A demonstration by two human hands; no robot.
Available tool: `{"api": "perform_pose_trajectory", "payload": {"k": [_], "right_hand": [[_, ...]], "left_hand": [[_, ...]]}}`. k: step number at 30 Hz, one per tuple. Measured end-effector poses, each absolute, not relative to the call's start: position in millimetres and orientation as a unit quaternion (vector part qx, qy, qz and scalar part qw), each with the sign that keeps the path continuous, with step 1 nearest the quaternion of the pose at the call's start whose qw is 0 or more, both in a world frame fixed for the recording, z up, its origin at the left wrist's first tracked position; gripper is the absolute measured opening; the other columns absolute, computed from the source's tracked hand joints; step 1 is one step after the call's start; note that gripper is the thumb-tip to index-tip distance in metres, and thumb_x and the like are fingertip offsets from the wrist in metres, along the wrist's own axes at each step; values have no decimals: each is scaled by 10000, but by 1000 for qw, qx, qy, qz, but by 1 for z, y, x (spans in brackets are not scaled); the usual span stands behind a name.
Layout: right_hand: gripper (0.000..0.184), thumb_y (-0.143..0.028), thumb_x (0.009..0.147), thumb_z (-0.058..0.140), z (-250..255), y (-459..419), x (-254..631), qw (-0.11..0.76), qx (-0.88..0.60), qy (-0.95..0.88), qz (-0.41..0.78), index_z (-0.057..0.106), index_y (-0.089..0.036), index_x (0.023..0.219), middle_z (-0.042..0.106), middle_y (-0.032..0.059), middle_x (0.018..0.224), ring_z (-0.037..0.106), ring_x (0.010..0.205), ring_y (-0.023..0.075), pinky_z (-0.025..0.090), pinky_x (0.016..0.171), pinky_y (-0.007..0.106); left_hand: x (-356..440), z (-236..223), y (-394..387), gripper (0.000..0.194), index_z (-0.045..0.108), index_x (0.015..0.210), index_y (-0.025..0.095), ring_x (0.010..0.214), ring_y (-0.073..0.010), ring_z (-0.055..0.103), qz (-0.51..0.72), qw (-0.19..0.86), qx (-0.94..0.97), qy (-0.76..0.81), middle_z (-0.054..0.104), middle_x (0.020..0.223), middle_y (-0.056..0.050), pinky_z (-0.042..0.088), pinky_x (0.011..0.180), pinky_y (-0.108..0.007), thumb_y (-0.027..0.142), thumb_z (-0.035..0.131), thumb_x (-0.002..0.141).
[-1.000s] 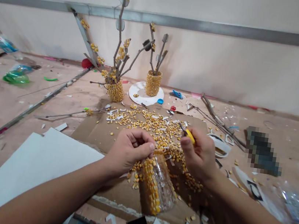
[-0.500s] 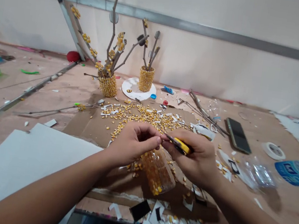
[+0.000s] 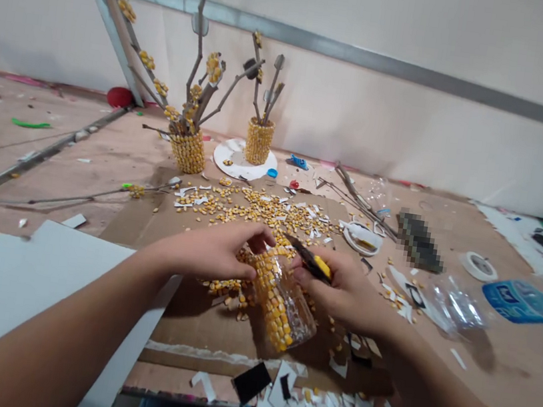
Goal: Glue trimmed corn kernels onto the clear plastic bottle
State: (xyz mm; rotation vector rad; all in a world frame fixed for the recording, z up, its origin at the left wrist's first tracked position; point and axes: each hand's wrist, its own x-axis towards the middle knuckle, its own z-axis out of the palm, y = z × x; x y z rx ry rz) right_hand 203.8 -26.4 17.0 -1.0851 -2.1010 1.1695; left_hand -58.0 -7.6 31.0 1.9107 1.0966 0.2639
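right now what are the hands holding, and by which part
The right hand grips the yellow and black tool by its handle; the left hand seems to hold the partly corn-covered container near its upper end.

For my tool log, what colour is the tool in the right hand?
The tool is yellow and black, in head view.

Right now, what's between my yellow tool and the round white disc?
Loose corn kernels and white scraps lie on cardboard between them, in the head view.
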Motion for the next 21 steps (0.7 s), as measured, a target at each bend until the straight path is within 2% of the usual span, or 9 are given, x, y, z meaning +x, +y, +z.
{"api": "perform_pose_trajectory", "payload": {"k": [4, 8, 13, 21], "right_hand": [[242, -394, 951, 619, 18, -25, 205, 192, -425, -750, 469, 734, -188, 899, 666, 22, 800, 572, 742, 161, 442, 667, 272], [234, -392, 904, 668, 19, -22, 209, 161, -449, -732, 487, 761, -180, 867, 645, 13, 745, 526, 663, 141, 400, 602, 260], [246, -411, 872, 706, 16, -20, 211, 173, -476, -721, 473, 787, -181, 838, 652, 9, 713, 523, 647, 136, 386, 590, 259], [234, -410, 843, 732, 12, -23, 213, 187, -471, -723, 470, 789, -186, 807, 671, 9, 709, 558, 662, 144, 409, 609, 268]], "left_hand": [[-49, 15, -7, 485, 645, 1275, 216, 1160, -253, 677, 142, 481, 762, 410, 721, 1270, -81, 520, 1042, -410, 142, 739, 804], [-46, 9, -5, 458, 674, 1273, 228, 1161, -259, 676, 153, 480, 766, 399, 734, 1271, -76, 515, 1039, -415, 179, 761, 827], [-43, 9, -5, 450, 685, 1297, 230, 1124, -258, 686, 151, 476, 769, 398, 751, 1220, -66, 532, 984, -395, 181, 727, 852], [-41, 10, -8, 456, 697, 1309, 235, 1193, -276, 675, 150, 482, 755, 419, 744, 1288, -75, 518, 1052, -417, 240, 734, 854]]}}
